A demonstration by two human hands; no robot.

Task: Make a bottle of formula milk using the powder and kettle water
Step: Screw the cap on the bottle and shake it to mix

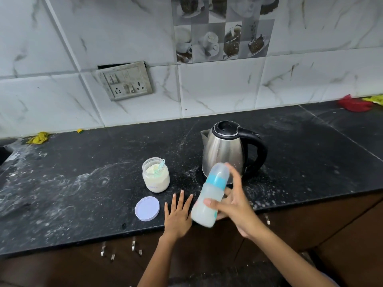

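My right hand (232, 206) grips a baby bottle (209, 195) with a blue collar and clear cap, tilted above the counter's front edge; milky liquid fills its lower part and it looks motion-blurred. My left hand (178, 214) lies flat on the black counter (83, 193) just left of the bottle, fingers spread, holding nothing. Left of the kettle stands an open glass jar of powder (155, 175) with a pale blue scoop inside. Its lilac lid (147, 208) lies flat in front of it. The steel kettle (226, 148), lid closed and black handle to the right, stands behind the bottle.
The counter is dusty with white streaks. A switch and socket plate (125, 82) hangs on the tiled wall. A yellow rag (39, 138) lies at the back left, red and yellow cloths (355, 104) at the back right. Dark cabinets with metal handles sit below.
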